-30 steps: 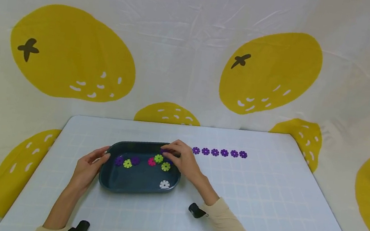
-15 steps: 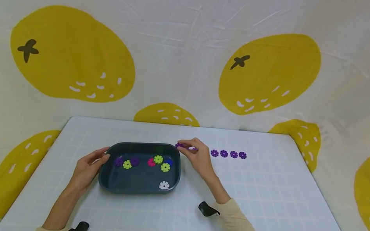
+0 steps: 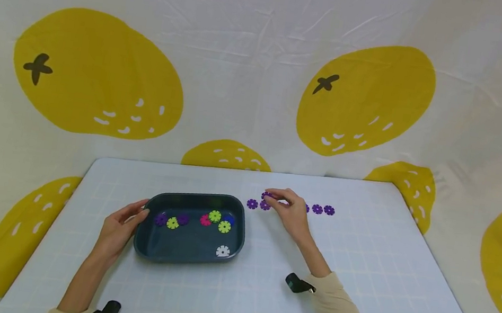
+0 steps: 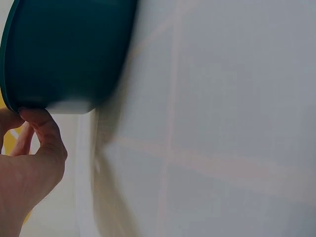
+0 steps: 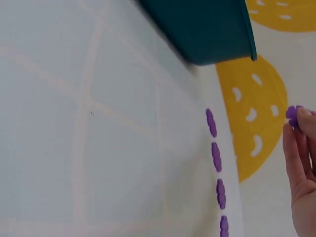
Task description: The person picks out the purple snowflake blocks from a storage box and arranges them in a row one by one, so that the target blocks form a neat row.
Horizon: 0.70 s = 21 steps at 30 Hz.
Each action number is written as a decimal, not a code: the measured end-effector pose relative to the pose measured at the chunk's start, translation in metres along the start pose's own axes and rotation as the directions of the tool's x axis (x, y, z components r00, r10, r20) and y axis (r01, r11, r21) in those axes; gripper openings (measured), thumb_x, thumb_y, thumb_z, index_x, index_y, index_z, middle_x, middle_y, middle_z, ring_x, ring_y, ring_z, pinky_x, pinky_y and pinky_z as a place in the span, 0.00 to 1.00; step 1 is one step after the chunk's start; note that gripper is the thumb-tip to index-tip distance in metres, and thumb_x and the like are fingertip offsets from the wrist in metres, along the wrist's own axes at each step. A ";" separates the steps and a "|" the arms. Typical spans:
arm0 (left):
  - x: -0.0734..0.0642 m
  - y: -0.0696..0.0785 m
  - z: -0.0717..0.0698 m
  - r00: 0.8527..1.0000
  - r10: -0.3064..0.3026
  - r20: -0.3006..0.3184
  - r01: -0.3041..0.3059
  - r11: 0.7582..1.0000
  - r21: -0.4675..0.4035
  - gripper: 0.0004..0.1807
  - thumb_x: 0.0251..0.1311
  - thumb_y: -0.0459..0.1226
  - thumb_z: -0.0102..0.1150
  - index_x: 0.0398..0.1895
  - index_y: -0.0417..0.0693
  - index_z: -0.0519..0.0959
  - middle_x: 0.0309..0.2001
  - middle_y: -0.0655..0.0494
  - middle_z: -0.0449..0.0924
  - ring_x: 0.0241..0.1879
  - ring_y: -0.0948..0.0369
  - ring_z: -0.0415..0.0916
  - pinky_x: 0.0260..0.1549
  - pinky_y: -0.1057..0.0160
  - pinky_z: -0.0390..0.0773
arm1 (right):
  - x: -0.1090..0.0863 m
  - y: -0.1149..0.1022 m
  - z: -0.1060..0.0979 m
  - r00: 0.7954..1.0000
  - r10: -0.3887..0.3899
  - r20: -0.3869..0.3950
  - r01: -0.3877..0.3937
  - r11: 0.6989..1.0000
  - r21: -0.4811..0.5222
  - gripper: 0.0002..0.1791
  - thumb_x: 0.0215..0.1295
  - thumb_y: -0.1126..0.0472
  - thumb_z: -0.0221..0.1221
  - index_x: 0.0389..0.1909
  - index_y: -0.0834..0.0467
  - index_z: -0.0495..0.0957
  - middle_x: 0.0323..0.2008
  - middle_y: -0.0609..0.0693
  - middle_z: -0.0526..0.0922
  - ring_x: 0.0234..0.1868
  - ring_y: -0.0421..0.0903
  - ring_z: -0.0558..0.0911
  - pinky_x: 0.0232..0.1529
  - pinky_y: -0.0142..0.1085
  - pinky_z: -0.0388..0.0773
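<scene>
My left hand [image 3: 117, 229] grips the left rim of a dark teal tray [image 3: 184, 255]; in the left wrist view the thumb [image 4: 42, 123] presses against that rim. Between thumb and fingers my right hand [image 3: 291, 215] pinches a purple flower-shaped disc [image 5: 292, 116], held above a row of similar discs on the table. At the row's left end lies one purple disc [image 3: 252, 203], and at its right end another [image 3: 329, 210]. The right hand hides part of the row's middle. Inside the tray are purple, yellow-green, pink and blue discs, plus a white disc [image 3: 222, 251].
A light checked cloth covers the table [image 3: 359, 278]. Behind it hangs a pale curtain [image 3: 244, 70] printed with large yellow fruit. The row of discs runs close to the tray's right side, near the table's back edge.
From over the tray's back right corner, my right hand has moved right along the row with the purple disc. The left hand and tray have stayed in place.
</scene>
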<state>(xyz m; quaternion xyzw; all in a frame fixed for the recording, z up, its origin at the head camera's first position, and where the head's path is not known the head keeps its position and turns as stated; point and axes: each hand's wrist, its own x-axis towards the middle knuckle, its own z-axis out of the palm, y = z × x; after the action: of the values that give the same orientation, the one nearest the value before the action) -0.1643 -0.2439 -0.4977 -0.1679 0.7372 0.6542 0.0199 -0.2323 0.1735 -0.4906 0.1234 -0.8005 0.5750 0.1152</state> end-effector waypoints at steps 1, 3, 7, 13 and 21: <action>0.000 0.000 0.000 1.000 -0.001 0.000 0.001 1.000 0.004 0.33 0.69 0.48 0.65 0.73 0.47 0.72 0.49 0.65 0.74 0.47 0.71 0.73 0.43 0.76 0.76 | 0.000 0.002 -0.003 1.000 0.009 -0.009 -0.009 1.000 0.009 0.13 0.67 0.60 0.69 0.51 0.56 0.88 0.42 0.52 0.85 0.46 0.47 0.83 0.45 0.28 0.82; 0.000 0.001 0.000 1.000 -0.001 -0.001 0.001 1.000 0.008 0.32 0.69 0.48 0.65 0.73 0.47 0.72 0.49 0.65 0.74 0.48 0.71 0.73 0.43 0.76 0.77 | -0.001 0.005 -0.011 0.999 0.023 -0.024 -0.022 1.000 0.015 0.13 0.67 0.60 0.68 0.51 0.57 0.88 0.43 0.53 0.86 0.46 0.47 0.82 0.44 0.27 0.81; 0.000 0.000 -0.001 1.000 -0.004 -0.001 0.004 1.000 0.006 0.32 0.70 0.48 0.65 0.73 0.48 0.72 0.49 0.65 0.74 0.47 0.71 0.73 0.43 0.76 0.77 | -0.001 0.011 -0.025 0.996 0.056 -0.062 -0.055 0.998 0.017 0.13 0.67 0.59 0.69 0.50 0.57 0.88 0.45 0.53 0.87 0.47 0.45 0.82 0.42 0.27 0.81; 0.002 -0.001 -0.002 1.000 -0.001 0.009 0.001 1.000 -0.005 0.31 0.70 0.46 0.64 0.74 0.48 0.71 0.50 0.65 0.73 0.48 0.71 0.73 0.43 0.75 0.76 | -0.004 0.015 -0.044 0.989 0.085 -0.119 -0.082 0.996 0.030 0.14 0.67 0.60 0.69 0.51 0.60 0.87 0.48 0.57 0.87 0.46 0.42 0.82 0.42 0.24 0.79; 0.000 0.000 0.000 1.000 0.026 0.010 -0.025 1.000 -0.013 0.32 0.69 0.47 0.65 0.72 0.46 0.73 0.49 0.64 0.74 0.46 0.70 0.74 0.42 0.75 0.77 | -0.012 -0.006 -0.066 0.984 0.105 -0.145 -0.104 0.994 0.013 0.14 0.68 0.66 0.67 0.51 0.69 0.85 0.49 0.65 0.86 0.44 0.49 0.83 0.40 0.24 0.79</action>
<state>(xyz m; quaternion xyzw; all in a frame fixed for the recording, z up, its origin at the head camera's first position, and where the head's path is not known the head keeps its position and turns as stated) -0.1638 -0.2443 -0.4980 -0.1554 0.7348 0.6601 0.0141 -0.2161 0.2351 -0.4685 0.0392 -0.7939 0.5898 0.1425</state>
